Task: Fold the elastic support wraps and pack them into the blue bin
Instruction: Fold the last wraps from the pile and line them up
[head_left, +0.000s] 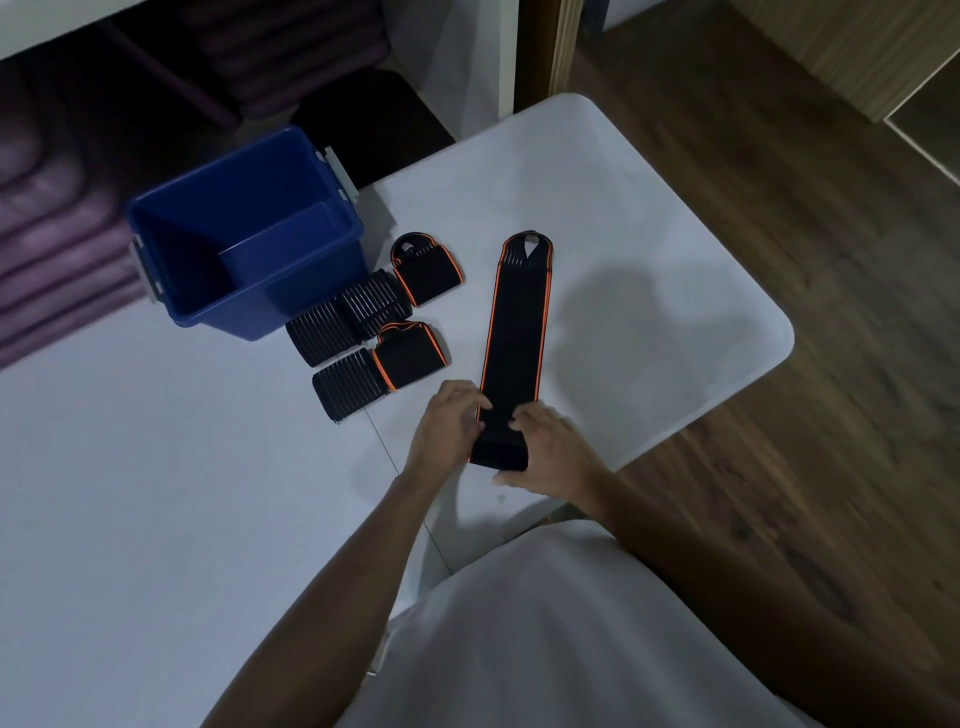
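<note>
The white desk (156, 467) carries the blue bin (171, 228) at its far edge, open and holding no wraps yet. Five folded wraps (363, 317) lie just beside it, staged for packing. The long wrap (514, 332) lies flat toward the far right corner. The left hand (452, 415) and right hand (550, 441) pinch its near end, seemingly starting the fold.

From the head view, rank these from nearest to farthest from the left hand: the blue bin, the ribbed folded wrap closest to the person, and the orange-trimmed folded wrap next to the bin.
1. Ribbed folded wrap: just up-left of the left hand.
2. Orange-trimmed folded wrap: farther up the table, by the bin's right corner.
3. Blue bin: farthest, at upper left.
</note>
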